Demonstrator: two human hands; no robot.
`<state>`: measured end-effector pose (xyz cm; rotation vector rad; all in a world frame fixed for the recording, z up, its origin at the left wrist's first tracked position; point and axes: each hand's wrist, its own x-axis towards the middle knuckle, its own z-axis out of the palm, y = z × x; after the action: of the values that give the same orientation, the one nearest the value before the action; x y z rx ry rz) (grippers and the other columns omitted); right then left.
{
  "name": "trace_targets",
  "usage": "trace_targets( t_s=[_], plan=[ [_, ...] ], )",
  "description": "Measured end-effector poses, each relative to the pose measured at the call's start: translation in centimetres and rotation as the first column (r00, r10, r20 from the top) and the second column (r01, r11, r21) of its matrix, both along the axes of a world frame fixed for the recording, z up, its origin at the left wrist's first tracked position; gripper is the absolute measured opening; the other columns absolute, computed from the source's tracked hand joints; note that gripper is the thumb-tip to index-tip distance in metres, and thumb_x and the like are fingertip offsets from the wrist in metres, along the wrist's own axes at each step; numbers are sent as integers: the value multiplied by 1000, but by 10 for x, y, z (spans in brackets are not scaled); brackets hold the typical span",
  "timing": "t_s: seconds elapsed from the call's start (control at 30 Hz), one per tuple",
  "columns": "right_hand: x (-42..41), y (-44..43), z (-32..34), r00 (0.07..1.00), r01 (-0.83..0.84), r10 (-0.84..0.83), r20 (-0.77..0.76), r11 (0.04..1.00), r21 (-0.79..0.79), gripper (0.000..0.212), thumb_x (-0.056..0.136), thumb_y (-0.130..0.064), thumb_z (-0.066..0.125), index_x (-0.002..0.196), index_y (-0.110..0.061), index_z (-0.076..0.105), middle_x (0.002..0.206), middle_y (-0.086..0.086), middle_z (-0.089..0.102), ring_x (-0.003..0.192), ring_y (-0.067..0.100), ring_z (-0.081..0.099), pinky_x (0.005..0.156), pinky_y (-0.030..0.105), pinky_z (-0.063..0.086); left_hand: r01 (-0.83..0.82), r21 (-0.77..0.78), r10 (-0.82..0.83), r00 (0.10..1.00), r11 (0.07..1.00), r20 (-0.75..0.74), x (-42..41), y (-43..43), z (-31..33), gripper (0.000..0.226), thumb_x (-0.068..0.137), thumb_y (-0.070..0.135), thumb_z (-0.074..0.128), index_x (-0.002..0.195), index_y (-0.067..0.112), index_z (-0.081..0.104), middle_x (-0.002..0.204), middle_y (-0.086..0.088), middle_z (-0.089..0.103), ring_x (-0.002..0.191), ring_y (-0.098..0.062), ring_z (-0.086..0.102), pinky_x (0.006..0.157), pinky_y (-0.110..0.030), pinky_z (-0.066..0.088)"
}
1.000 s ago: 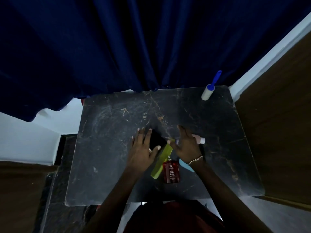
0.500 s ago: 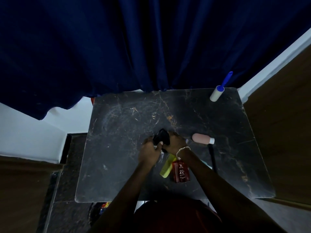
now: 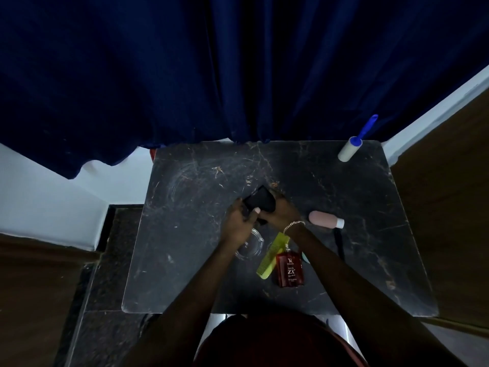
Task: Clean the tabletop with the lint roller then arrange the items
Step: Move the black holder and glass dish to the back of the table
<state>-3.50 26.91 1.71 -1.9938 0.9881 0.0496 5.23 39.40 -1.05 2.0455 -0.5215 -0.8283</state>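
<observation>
While the lint roller [image 3: 350, 149] lies at the far right corner of the counter [image 3: 185, 260], I judge the cleaning either done or skipped; specks near the middle suggest it is not thorough. My left hand [image 3: 238, 221] and right hand [image 3: 280, 211] both close on a black object [image 3: 260, 201], held just above the counter. Arranging looks barely begun: a pink bottle [image 3: 325, 219], green comb [image 3: 272, 256], red perfume bottle [image 3: 289, 268] and glass dish [image 3: 251, 246] crowd beneath my wrists, hampering any set-down there.
</observation>
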Motion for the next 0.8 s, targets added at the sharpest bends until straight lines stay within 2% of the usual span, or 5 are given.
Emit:
trace_targets(
  t_s=[0.1,0.17,0.33,0.53,0.8],
  plan=[
    [20,-3,7,995,30,-35,89,998,51,77,75,-19,84,143,-13,48,134,7,62,119,19,59,85,10,37,-52,-65,46,995,997,-89,23,-5,11,38,97,31,69,127,12,55,111,-14,74,97,-25,72,74,-26,55],
    [33,-3,9,996,41,-50,80,993,115,93,71,-12,86,150,-10,37,144,7,53,126,17,52,95,12,35,-83,-63,74,988,995,-136,38,-8,16,42,97,25,70,130,5,55,113,-23,73,95,-29,72,68,-22,53],
    [60,0,3,998,7,-14,60,994,113,81,65,-4,87,138,-12,53,134,11,62,124,28,58,106,40,48,-105,-35,98,983,994,-155,61,-10,21,49,90,3,74,135,-3,55,131,-24,67,122,-37,64,107,-49,51],
    [72,11,-5,999,28,-28,-32,1000,-1,75,73,-16,83,138,-13,46,127,9,63,116,27,61,80,19,43,-67,-15,65,992,998,-109,60,-3,16,65,88,-3,72,145,4,41,132,-20,66,123,-36,64,106,-51,50],
    [73,19,-19,996,28,-22,-88,997,69,83,79,-7,76,147,-12,29,127,18,62,116,35,62,96,41,52,-62,22,64,994,998,-91,51,7,6,69,87,-11,66,147,2,34,140,-24,55,129,-40,57,109,-51,48]
  ],
)
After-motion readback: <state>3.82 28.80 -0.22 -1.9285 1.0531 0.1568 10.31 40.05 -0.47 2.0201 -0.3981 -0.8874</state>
